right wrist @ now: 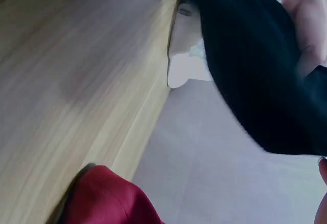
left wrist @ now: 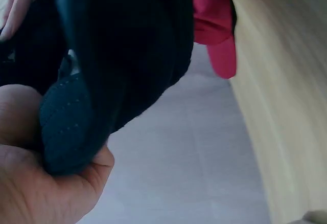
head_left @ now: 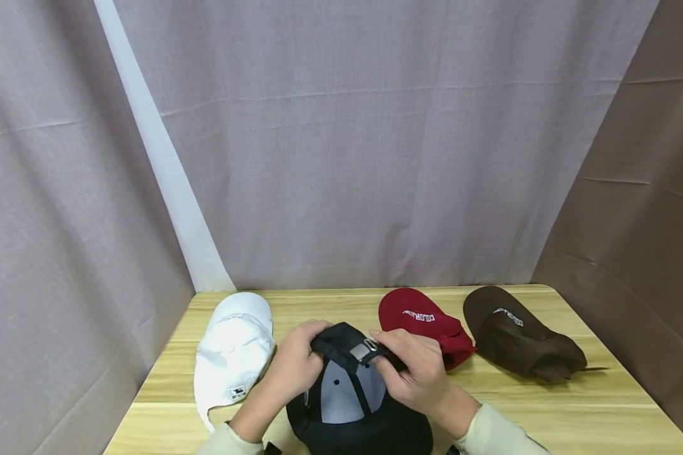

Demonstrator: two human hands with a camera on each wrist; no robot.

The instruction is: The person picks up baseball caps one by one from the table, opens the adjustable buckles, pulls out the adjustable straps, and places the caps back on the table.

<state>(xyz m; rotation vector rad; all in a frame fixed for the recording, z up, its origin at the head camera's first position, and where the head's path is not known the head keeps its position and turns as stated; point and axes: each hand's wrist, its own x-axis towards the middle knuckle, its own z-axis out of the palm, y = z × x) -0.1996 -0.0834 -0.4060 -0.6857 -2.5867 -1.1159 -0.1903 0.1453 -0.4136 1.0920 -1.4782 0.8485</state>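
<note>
Both hands hold a black baseball cap (head_left: 370, 436) over the front middle of the table, its grey-lined inside facing up toward me. My left hand (head_left: 296, 360) grips the left side of its back edge, thumb on the cloth, which the left wrist view shows from close up. At the back strap, with its small metal buckle (head_left: 370, 345), the thumb and fingers of my right hand (head_left: 415, 370) pinch the band. Dark cloth of the cap (right wrist: 255, 70) fills much of the right wrist view, where only parts of the hands show.
A white cap (head_left: 233, 354) lies at the left of the wooden table (head_left: 165, 404). Behind my right hand is a red cap (head_left: 421, 319) with white lettering, and right of it a dark brown cap (head_left: 523, 341). Grey curtains (head_left: 375, 158) stand behind the table.
</note>
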